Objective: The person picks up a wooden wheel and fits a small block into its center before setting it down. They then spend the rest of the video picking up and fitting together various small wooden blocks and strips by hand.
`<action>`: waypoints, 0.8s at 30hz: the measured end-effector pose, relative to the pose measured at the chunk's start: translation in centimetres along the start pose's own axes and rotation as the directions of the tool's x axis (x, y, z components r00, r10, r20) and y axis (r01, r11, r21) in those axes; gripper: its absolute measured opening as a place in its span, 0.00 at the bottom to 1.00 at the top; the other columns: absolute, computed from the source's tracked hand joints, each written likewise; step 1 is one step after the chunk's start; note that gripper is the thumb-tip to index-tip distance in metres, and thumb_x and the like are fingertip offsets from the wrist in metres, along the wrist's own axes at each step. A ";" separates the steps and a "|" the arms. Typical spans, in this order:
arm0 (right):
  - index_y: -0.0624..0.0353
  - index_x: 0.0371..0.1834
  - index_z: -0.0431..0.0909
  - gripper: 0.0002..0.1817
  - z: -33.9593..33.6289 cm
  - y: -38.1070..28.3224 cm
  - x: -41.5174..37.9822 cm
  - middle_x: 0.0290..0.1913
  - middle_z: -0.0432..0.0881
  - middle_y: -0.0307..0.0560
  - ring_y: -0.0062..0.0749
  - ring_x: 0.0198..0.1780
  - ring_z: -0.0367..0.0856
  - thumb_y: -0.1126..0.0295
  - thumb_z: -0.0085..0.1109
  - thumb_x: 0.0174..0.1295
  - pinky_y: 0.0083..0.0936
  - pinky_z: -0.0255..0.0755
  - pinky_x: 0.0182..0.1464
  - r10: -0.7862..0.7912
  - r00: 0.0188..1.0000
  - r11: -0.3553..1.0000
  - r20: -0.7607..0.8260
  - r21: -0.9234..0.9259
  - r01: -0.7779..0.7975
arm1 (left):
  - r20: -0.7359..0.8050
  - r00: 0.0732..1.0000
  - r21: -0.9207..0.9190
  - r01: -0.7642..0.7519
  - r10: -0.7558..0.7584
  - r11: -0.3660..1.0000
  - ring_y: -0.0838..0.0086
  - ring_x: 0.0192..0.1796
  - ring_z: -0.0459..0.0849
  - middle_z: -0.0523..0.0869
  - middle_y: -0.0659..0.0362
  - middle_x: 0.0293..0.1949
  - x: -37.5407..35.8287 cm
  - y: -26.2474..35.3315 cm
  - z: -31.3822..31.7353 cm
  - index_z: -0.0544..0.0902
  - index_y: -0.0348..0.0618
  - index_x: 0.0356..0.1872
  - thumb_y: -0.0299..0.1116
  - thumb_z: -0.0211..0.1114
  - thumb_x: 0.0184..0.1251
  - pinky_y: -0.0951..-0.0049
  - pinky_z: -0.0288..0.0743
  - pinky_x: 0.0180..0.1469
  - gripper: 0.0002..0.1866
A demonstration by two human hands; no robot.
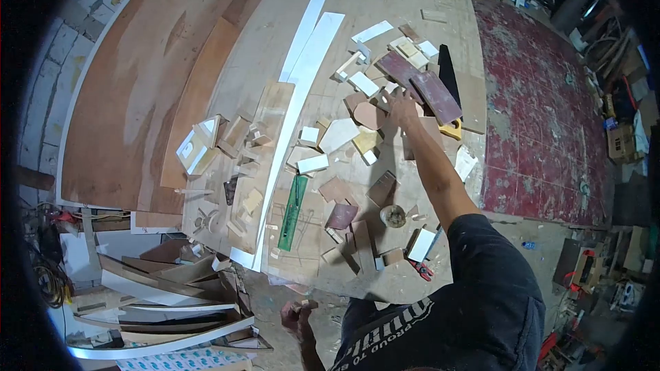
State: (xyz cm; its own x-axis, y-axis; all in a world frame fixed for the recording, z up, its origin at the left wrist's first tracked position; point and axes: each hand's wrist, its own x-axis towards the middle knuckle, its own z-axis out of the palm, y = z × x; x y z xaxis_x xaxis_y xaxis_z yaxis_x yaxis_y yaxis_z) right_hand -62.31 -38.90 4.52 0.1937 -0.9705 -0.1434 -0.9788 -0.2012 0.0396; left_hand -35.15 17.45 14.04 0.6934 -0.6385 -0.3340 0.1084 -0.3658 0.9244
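Observation:
My left hand (297,317) is low, off the near edge of the table, with its fingers closed on a small wood piece (302,304). My right hand (401,107) reaches far over the table into a pile of wood offcuts. Its fingers look spread and touch down among the pieces; small blocks under them are partly hidden. Just left of it lies a pinkish-brown hexagonal piece (370,116), beside a pale angular one (339,136). Two dark red boards (437,96) lie right of the fingers, near a handsaw with a black blade (448,72) and yellow handle.
The wooden table (275,20) also bears a green ruler (293,213), long white strips (313,55), a small round pot (393,216) and red-handled pliers (421,270). Small wooden assemblies (199,148) stand at the left. Curved offcuts (158,295) fill the lower left.

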 end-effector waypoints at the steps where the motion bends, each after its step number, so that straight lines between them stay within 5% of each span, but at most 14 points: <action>1: 0.49 0.73 0.57 0.39 0.2 0.1 -0.2 0.58 0.75 0.64 0.57 0.62 0.71 0.64 0.62 0.56 0.49 0.73 0.55 -0.106 0.986 0.994 -0.128 -0.009 0.105 | -0.021 0.999 -0.054 0.035 -0.036 0.998 0.74 0.38 0.79 0.76 0.62 0.32 -0.4 0.8 0.9 0.74 0.36 0.39 0.28 0.73 0.55 0.71 0.77 0.42 0.16; 2: 0.49 0.73 0.57 0.39 0.3 0.8 -0.5 0.58 0.75 0.64 0.57 0.62 0.71 0.64 0.62 0.56 0.49 0.73 0.55 -0.098 0.988 0.995 -0.123 -0.015 0.097 | -0.039 0.997 -0.108 0.069 -0.074 0.992 0.75 0.37 0.78 0.75 0.64 0.30 -0.5 1.1 1.4 0.74 0.37 0.38 0.28 0.73 0.55 0.72 0.77 0.42 0.16; 4: 0.58 0.64 0.62 0.31 -4.4 1.2 -3.2 0.42 0.80 0.67 0.57 0.48 0.81 0.66 0.61 0.56 0.45 0.75 0.47 -0.133 0.991 0.930 0.023 0.349 0.117 | 0.010 0.998 -0.104 0.058 -0.057 0.993 0.75 0.37 0.79 0.77 0.62 0.32 0.5 -0.8 1.0 0.75 0.37 0.39 0.26 0.73 0.56 0.72 0.77 0.41 0.15; 5: 0.60 0.57 0.65 0.25 -2.4 2.6 -3.5 0.35 0.79 0.70 0.62 0.39 0.81 0.67 0.60 0.56 0.46 0.74 0.44 -0.186 0.968 0.874 -0.167 0.421 0.241 | 0.045 0.998 -0.097 0.041 -0.036 0.994 0.75 0.37 0.80 0.79 0.61 0.33 1.1 -2.0 0.7 0.75 0.37 0.39 0.25 0.72 0.56 0.73 0.77 0.40 0.15; 6: 0.60 0.57 0.65 0.25 -2.4 3.3 -4.5 0.35 0.79 0.70 0.62 0.39 0.81 0.67 0.60 0.56 0.46 0.74 0.44 -0.175 0.971 0.880 -0.164 0.416 0.229 | 0.058 0.998 -0.098 0.045 -0.039 0.994 0.75 0.37 0.80 0.79 0.61 0.33 1.9 -2.1 1.0 0.75 0.37 0.39 0.25 0.72 0.56 0.73 0.77 0.40 0.15; 8: 0.62 0.55 0.66 0.23 -2.6 4.3 -6.4 0.39 0.81 0.67 0.64 0.41 0.81 0.70 0.59 0.57 0.49 0.74 0.43 0.096 0.921 0.710 -0.377 0.675 0.202 | 0.061 0.998 -0.100 -0.016 0.022 0.995 0.75 0.38 0.81 0.83 0.58 0.37 3.7 -2.3 1.6 0.76 0.37 0.42 0.22 0.72 0.55 0.74 0.77 0.39 0.15; 9: 0.65 0.56 0.66 0.24 -2.1 5.4 -6.7 0.43 0.81 0.67 0.65 0.45 0.80 0.71 0.59 0.57 0.48 0.72 0.49 0.192 0.950 0.605 -0.245 0.792 0.082 | 0.085 0.994 0.010 -0.069 0.068 0.998 0.74 0.40 0.82 0.84 0.56 0.39 5.2 -4.9 0.1 0.76 0.35 0.47 0.20 0.71 0.55 0.74 0.78 0.41 0.19; 14: 0.69 0.57 0.68 0.26 1.6 7.2 -7.3 0.44 0.82 0.67 0.59 0.47 0.82 0.66 0.61 0.58 0.43 0.74 0.51 0.259 0.882 0.511 -0.392 0.831 0.219 | 0.032 0.998 -0.039 0.059 -0.058 0.997 0.72 0.43 0.80 0.80 0.55 0.43 7.3 0.7 4.3 0.72 0.35 0.53 0.20 0.72 0.53 0.72 0.80 0.42 0.26; 17: 0.68 0.55 0.74 0.25 0.9 7.4 -6.6 0.43 0.83 0.65 0.55 0.47 0.83 0.62 0.62 0.59 0.41 0.74 0.51 0.247 0.923 0.576 -0.296 0.811 0.106 | 0.090 0.996 0.030 -0.019 0.016 0.999 0.66 0.53 0.78 0.77 0.49 0.54 10.3 3.3 9.1 0.73 0.34 0.56 0.24 0.72 0.55 0.71 0.80 0.46 0.27; 21: 0.65 0.56 0.75 0.23 -0.8 10.0 -4.1 0.46 0.82 0.65 0.56 0.48 0.82 0.64 0.62 0.59 0.41 0.75 0.51 0.358 0.897 0.597 -0.260 0.802 -0.006 | 0.297 0.939 -0.034 -0.171 0.173 0.985 0.66 0.57 0.76 0.76 0.48 0.56 17.0 6.7 20.1 0.72 0.30 0.60 0.31 0.74 0.55 0.72 0.79 0.49 0.32; 23: 0.64 0.55 0.76 0.22 -1.9 11.3 -3.2 0.47 0.82 0.65 0.56 0.49 0.82 0.65 0.63 0.58 0.41 0.75 0.52 0.322 0.897 0.665 -0.303 0.747 0.014 | 0.474 0.835 0.058 -0.345 0.278 0.937 0.69 0.53 0.79 0.76 0.49 0.56 22.5 6.5 26.1 0.71 0.29 0.61 0.33 0.74 0.56 0.73 0.79 0.46 0.33; 24: 0.63 0.55 0.77 0.22 -2.6 11.8 -2.8 0.47 0.81 0.64 0.56 0.50 0.81 0.66 0.63 0.57 0.41 0.74 0.52 0.287 0.896 0.723 -0.339 0.690 0.029 | 0.486 0.851 0.007 -0.231 0.199 0.973 0.71 0.49 0.80 0.78 0.51 0.54 23.3 8.1 29.2 0.71 0.29 0.61 0.32 0.74 0.57 0.74 0.80 0.44 0.32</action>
State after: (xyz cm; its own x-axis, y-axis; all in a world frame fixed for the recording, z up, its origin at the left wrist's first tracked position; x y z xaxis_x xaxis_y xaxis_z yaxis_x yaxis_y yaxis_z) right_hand -74.23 -38.93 7.96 -0.0848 -0.9723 0.2179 -0.7485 -0.0822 -0.6580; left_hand -38.97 -20.15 8.35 0.2660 -0.9450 -0.1903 -0.0595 -0.2131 0.9752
